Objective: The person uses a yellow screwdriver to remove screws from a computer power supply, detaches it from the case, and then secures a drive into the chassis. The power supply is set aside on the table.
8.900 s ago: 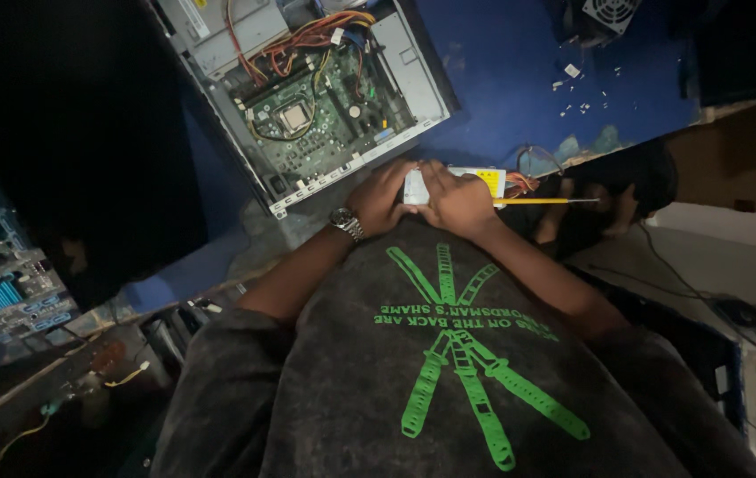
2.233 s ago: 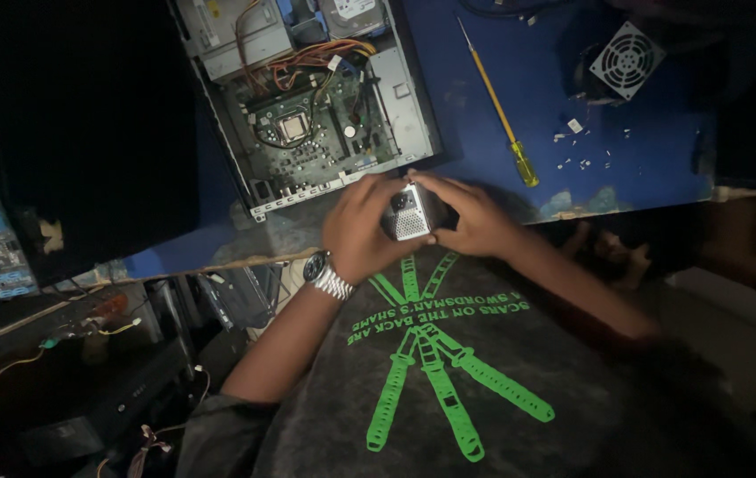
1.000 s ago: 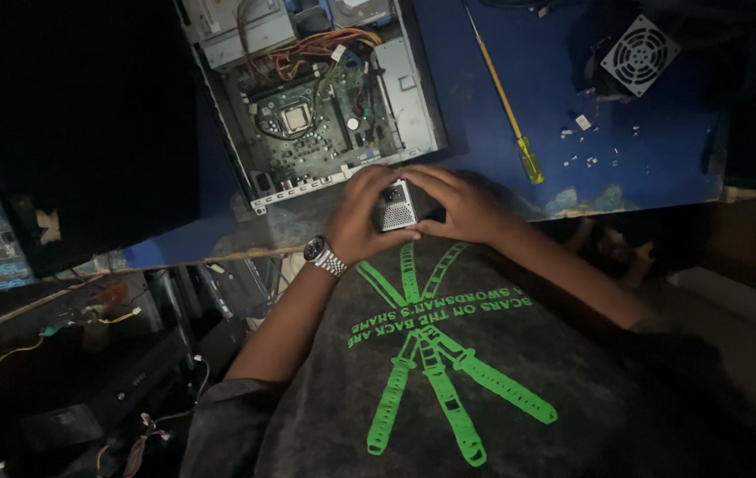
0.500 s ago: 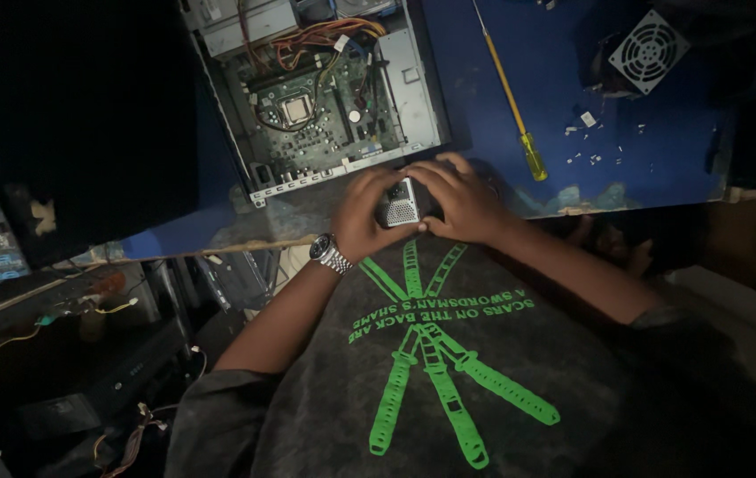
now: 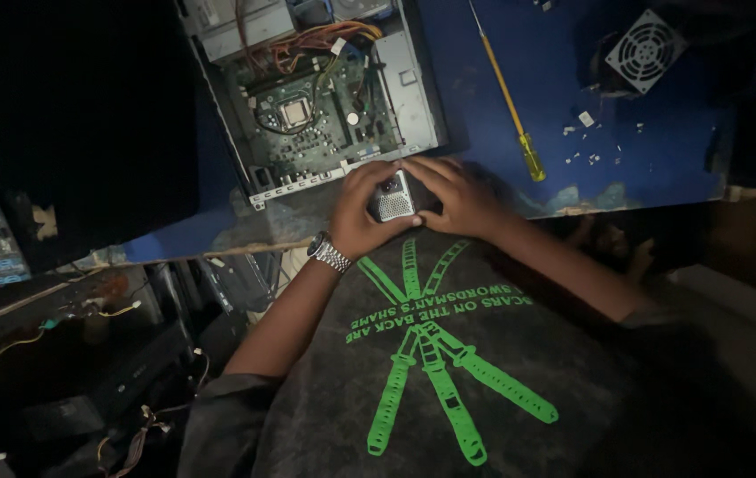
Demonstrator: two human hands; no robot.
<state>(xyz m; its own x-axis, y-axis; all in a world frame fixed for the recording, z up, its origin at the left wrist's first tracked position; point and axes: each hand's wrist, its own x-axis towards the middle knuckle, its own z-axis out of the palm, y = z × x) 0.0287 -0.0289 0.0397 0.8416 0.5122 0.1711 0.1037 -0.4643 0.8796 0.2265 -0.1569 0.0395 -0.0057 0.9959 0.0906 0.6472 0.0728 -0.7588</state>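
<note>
Both hands hold a small silver box-shaped part with a perforated face (image 5: 393,199) at the near edge of the blue table (image 5: 661,168). My left hand (image 5: 362,210), with a metal watch on its wrist, grips the part's left side. My right hand (image 5: 455,196) grips its right side and top. Just beyond the hands lies an open computer case (image 5: 307,97) with its green motherboard, processor socket and coloured cables showing.
A yellow-handled screwdriver (image 5: 512,111) lies on the table right of the case. Several small screws (image 5: 595,142) and a cooling fan (image 5: 643,49) sit at the far right. Cables and dark equipment fill the floor at lower left (image 5: 85,354).
Over the last seconds the hands kept hold of the silver part and stayed by the case's front edge. The view shifted slightly; the screwdriver lies on the table instead of by the hands.
</note>
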